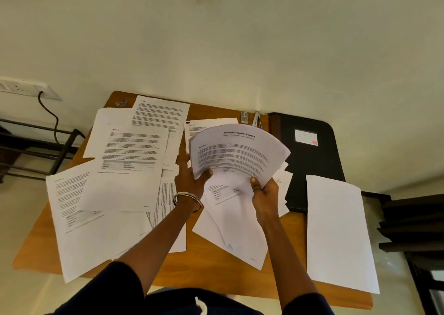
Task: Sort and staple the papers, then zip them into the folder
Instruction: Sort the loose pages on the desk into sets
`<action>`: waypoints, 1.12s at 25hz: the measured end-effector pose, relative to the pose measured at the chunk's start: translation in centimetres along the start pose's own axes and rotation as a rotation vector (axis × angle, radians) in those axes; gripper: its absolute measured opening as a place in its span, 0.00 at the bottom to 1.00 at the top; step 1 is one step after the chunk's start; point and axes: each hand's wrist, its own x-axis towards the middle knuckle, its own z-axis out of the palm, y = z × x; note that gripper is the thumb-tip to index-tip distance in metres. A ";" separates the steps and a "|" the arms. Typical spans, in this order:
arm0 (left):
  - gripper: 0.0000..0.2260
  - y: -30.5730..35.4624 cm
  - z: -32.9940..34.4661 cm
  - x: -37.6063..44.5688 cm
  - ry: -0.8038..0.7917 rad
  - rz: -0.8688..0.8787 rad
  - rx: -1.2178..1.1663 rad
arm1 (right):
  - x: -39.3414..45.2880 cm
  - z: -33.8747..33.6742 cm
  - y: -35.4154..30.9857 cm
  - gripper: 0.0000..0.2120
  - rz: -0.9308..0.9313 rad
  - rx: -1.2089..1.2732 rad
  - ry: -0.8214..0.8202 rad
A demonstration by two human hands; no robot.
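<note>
Both hands hold a curved sheaf of printed papers (237, 151) above the middle of the wooden table (293, 228); its top page has a bold title. My left hand (192, 180) grips the sheaf's lower left edge, and my right hand (263, 192) pinches its lower right corner. Under the sheaf lie more loose sheets (230, 221). Several printed pages (129, 160) are spread over the left half of the table. A black zip folder (310, 160) with a white label lies at the far right. A stapler (256, 120) stands at the table's far edge.
A blank white sheet (338, 233) overlaps the folder's near corner and overhangs the table's right side. A small box (244, 117) sits beside the stapler. A wall socket with a black cable (49, 112) is at the left. Dark furniture (410, 221) stands to the right.
</note>
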 end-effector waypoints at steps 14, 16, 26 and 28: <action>0.22 -1.7 -0.6 0.2 -0.494 -0.603 -0.561 | 2.9 -5.1 0.2 0.11 0.046 -0.268 -0.174; 0.22 -2.9 -0.9 -0.3 -0.495 -0.689 -0.587 | 2.7 -4.5 0.8 0.12 0.041 -0.349 -0.245; 0.15 -5.4 -3.1 -3.3 -0.082 -0.736 -0.446 | 1.7 -0.8 2.6 0.21 -0.137 -0.554 -0.486; 0.17 -6.0 -3.5 -4.5 0.006 -0.665 -0.299 | 1.9 -0.2 3.1 0.22 -0.153 -0.558 -0.556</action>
